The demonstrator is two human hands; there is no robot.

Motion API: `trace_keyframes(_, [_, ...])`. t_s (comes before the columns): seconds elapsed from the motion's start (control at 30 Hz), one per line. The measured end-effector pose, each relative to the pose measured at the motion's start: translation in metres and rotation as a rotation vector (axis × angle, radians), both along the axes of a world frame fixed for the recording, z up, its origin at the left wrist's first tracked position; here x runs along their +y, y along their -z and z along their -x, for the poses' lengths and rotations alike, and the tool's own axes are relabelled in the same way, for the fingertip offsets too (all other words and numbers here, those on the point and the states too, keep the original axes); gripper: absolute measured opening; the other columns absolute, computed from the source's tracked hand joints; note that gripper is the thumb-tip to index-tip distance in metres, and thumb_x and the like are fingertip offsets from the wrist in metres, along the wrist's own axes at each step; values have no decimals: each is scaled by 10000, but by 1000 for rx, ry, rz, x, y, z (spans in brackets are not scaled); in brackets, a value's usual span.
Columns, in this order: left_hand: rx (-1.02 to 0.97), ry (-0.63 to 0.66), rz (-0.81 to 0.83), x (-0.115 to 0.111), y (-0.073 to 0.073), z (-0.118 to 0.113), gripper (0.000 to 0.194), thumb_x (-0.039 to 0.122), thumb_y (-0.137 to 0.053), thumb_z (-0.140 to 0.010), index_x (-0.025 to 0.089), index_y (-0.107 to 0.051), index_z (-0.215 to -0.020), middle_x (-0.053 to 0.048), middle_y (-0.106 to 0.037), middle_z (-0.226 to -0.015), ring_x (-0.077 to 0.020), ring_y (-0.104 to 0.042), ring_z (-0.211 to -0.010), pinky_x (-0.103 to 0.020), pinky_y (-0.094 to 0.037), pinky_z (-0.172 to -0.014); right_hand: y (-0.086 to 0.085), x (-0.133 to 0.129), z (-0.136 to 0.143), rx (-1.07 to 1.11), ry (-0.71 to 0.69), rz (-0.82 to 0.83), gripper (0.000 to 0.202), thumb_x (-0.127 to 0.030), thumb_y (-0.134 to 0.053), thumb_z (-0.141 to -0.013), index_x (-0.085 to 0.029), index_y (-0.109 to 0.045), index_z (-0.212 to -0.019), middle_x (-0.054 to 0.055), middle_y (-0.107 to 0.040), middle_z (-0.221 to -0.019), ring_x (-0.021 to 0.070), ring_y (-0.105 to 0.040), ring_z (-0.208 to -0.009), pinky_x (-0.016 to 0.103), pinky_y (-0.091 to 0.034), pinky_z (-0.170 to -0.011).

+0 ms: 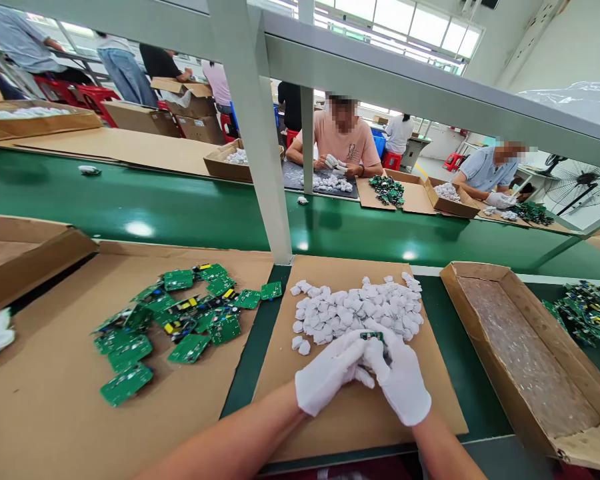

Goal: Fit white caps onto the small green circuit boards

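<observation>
Both my hands wear white gloves and meet over a cardboard sheet. Between them is a small green circuit board, its upper edge showing and the rest covered by the fingers. My left hand closes on its left side, and my right hand grips it from the right. Just beyond the fingertips spreads a heap of small white plastic pieces. Further left, on another cardboard sheet, lies a loose pile of green circuit boards with yellow and black components.
A long cardboard tray stands at my right, beside more circuit boards. Another box is at left. A grey post rises ahead, before the green conveyor belt. Across it, a person in pink handles white pieces.
</observation>
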State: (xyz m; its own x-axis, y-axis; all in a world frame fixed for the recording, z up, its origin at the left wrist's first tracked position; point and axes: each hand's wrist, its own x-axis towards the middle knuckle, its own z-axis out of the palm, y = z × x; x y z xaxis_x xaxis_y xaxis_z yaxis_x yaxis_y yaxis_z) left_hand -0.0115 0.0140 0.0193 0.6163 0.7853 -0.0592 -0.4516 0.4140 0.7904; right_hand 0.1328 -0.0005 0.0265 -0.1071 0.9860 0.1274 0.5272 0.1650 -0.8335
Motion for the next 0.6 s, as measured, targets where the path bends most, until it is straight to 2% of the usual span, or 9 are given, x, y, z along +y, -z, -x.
trace_keyframes(0.17, [108,38,-48,1,-10,4,305,423,-533,-816,125,-590,-848,-68,-603,-741,-133,-576,-686,-188,-455,-520,-2,3,-5,183,-107,42,419,-470,-363,-914,-231,-595,-1168,50,-654,-1107,217,-591,-1019,330,-459,-912])
trace_keyframes(0.27, [118,26,-106,1,-11,4,305,420,-585,-778,137,-585,-891,-72,-615,-796,-131,-568,-697,-181,-452,-507,-1,3,-6,144,-35,43,392,-482,-460,-875,-231,-631,-1124,51,-670,-1052,234,-573,-1040,335,-441,-928])
trace_keyframes(0.37, [134,-8,-135,2,-10,3,245,351,-650,-727,136,-570,-817,-50,-602,-729,-112,-549,-635,-149,-400,-444,-3,1,-5,224,-92,141,463,-506,-401,-894,-195,-597,-1177,47,-685,-819,210,-629,-801,308,-519,-728])
trace_keyframes(0.47, [141,-6,-136,3,-13,6,212,335,-628,-744,134,-561,-769,-37,-582,-671,-112,-556,-607,-151,-396,-436,-12,1,-7,345,-240,209,605,-560,-284,-909,-162,-410,-1347,32,-651,-699,172,-594,-568,289,-516,-520])
trace_keyframes(0.53, [146,-32,-146,3,-16,11,241,340,-636,-737,136,-585,-854,-29,-583,-683,-111,-563,-589,-176,-430,-464,-19,4,-11,331,-297,149,692,-615,-292,-881,-163,-297,-1404,43,-655,-727,180,-602,-569,299,-518,-503])
trace_keyframes(0.6, [156,-114,-169,8,-20,19,340,346,-649,-726,157,-581,-1001,-22,-590,-732,-109,-567,-585,-211,-458,-507,-22,9,-18,296,-285,9,740,-660,-290,-853,-165,-294,-1404,76,-667,-799,209,-632,-623,322,-530,-522])
